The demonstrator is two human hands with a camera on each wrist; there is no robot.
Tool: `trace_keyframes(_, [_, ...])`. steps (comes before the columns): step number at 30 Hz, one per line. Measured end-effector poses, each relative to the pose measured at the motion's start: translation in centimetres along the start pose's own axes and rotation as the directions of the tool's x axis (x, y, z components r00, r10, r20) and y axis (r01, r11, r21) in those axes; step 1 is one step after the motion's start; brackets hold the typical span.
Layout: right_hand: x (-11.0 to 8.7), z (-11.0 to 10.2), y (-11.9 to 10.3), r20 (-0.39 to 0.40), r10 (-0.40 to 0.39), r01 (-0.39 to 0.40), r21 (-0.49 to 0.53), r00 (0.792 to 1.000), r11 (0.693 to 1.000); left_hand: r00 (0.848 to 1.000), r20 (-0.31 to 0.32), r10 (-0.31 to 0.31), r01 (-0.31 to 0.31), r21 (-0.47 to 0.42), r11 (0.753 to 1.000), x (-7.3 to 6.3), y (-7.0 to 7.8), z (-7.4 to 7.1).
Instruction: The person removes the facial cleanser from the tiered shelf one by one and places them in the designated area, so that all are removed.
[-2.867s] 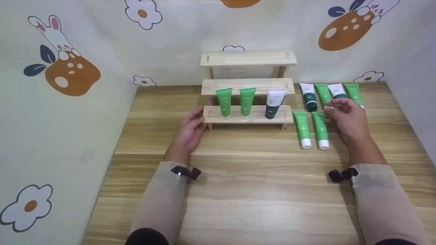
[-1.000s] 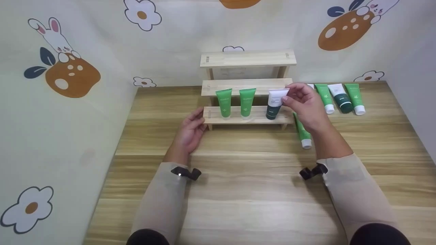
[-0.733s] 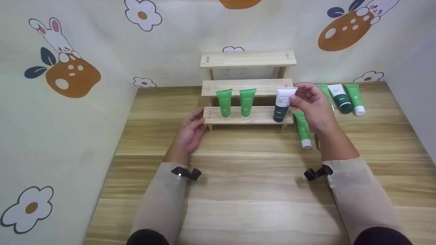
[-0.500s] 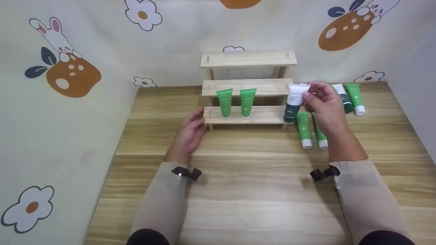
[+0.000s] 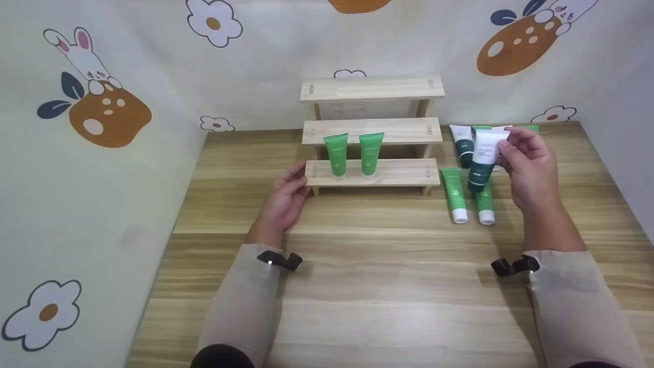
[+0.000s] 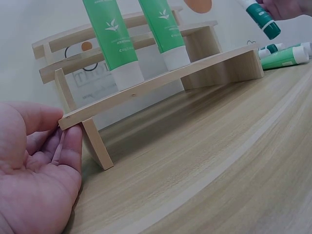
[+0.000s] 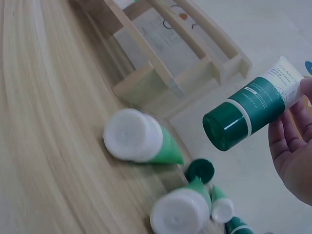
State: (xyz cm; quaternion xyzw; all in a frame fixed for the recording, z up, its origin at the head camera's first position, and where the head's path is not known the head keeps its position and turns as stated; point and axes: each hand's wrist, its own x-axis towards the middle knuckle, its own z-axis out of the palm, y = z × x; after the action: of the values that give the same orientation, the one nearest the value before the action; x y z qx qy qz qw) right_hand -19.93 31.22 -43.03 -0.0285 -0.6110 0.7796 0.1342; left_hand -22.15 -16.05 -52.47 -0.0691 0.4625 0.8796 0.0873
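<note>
My right hand (image 5: 534,171) pinches a white and dark green squeeze tube (image 5: 485,161) by its flat white end. Its dark cap points down and the tube hangs tilted over the tubes lying at the right. In the right wrist view the same tube (image 7: 258,102) shows in the air, away from the table. My left hand (image 5: 285,197) grips the left end of the lowest step of a three-step wooden stand (image 5: 403,176); in the left wrist view its fingers sit at the board corner. Two green tubes (image 5: 337,153) (image 5: 370,153) stand on that step, white caps down.
Right of the stand, two green tubes (image 5: 453,194) (image 5: 486,212) lie in front, one partly covered by the held tube. Behind lies a white and dark green tube (image 5: 463,145), beside others mostly hidden by my right hand. A patterned wall backs the table (image 5: 357,266).
My right hand has taken the white and dark green tube off the right part of the lowest step and carried it rightward over the lying tubes. The left hand stays put.
</note>
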Motion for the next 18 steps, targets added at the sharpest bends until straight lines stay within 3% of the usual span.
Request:
trace_keyframes(11, [0.4, -3.9, 0.2, -0.142, 0.056, -0.045, 0.079, 0.988, 0.996, 1.0, -0.015, -0.005, 0.005, -0.002, 1.0, 0.0, 0.0, 0.1])
trace_keyframes(18, [0.5, -5.8, 0.3, -0.172, 0.098, -0.086, 0.078, 0.98, 0.993, 1.0, -0.019, -0.011, 0.011, -0.006, 1.0, 0.0, 0.0, 0.1])
